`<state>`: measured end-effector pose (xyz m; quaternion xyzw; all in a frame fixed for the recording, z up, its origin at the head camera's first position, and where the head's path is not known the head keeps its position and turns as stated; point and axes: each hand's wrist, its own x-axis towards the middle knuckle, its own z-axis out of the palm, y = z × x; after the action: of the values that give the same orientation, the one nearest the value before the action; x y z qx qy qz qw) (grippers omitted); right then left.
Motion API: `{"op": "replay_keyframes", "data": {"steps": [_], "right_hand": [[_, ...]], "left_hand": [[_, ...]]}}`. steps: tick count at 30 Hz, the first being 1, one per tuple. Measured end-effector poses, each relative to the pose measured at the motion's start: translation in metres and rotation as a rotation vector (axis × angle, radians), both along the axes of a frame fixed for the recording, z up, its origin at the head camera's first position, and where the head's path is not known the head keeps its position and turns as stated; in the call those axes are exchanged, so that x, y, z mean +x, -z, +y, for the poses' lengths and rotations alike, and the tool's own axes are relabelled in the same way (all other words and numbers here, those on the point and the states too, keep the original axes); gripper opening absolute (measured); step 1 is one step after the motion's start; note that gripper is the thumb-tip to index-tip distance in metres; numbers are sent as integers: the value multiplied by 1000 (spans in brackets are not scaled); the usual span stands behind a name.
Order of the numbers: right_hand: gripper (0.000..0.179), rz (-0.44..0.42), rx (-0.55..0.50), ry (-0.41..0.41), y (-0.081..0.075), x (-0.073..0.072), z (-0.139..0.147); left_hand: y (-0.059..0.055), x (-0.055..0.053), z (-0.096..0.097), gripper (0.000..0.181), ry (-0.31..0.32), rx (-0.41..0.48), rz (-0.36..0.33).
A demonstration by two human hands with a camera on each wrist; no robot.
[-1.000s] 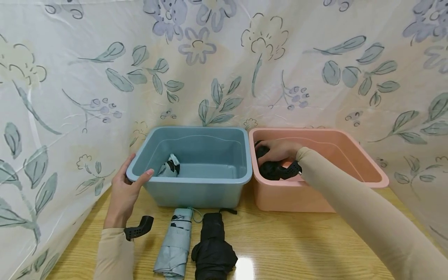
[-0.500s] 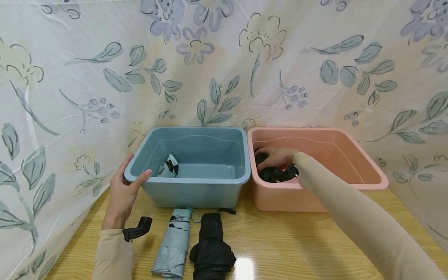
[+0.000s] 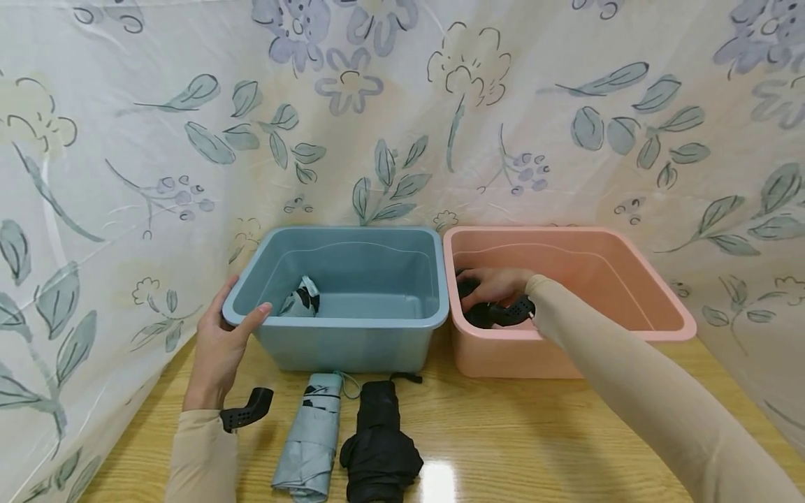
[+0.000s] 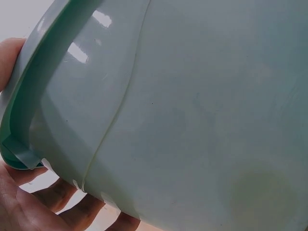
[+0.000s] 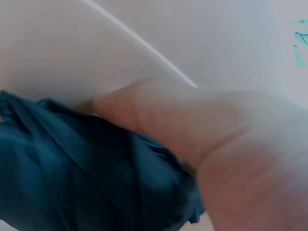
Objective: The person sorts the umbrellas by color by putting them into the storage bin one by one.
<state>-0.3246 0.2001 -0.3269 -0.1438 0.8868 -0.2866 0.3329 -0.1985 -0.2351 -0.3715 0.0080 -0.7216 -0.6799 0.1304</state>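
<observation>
My left hand (image 3: pixel 220 342) grips the front left corner of a blue plastic bin (image 3: pixel 352 349), thumb over the rim and fingers along the outer wall. Inside that bin, at the left, lies a light blue folded umbrella (image 3: pixel 298 304) with black patches, partly hidden by the rim. My right hand (image 3: pixel 497 285) reaches down into the left end of a pink bin (image 3: pixel 503 358). It holds a black folded umbrella (image 3: pixel 468 286) there. In the right wrist view the thumb lies along the pleated dark cloth of the umbrella (image 5: pixel 91 173); the other fingers are mostly hidden.
On the wooden table (image 3: pixel 503 433) in front of the bins lie a light blue folded umbrella (image 3: pixel 311 440) and another black one (image 3: pixel 380 447), side by side with straps toward the bins. A floral curtain (image 3: pixel 402 105) hangs behind and along both sides.
My right hand has sunk slightly lower in the pink bin with the black umbrella. The left hand keeps its grip on the blue bin, and the view has shifted slightly.
</observation>
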Motion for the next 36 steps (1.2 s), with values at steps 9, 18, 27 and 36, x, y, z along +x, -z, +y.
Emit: {"op": "replay_keyframes", "data": {"steps": [9, 18, 27, 36], "right_hand": [[64, -21, -6, -12, -5, -9, 2], [61, 42, 42, 104, -12, -12, 2], [54, 108, -78, 126, -40, 6, -6], [61, 251, -248, 83, -68, 60, 8]], "left_hand": [[0, -2, 0, 85, -2, -3, 1], [-1, -3, -2, 85, -3, -11, -2], [-2, -3, -3, 85, -14, -31, -29], [-2, -3, -2, 85, -5, -20, -18]]}}
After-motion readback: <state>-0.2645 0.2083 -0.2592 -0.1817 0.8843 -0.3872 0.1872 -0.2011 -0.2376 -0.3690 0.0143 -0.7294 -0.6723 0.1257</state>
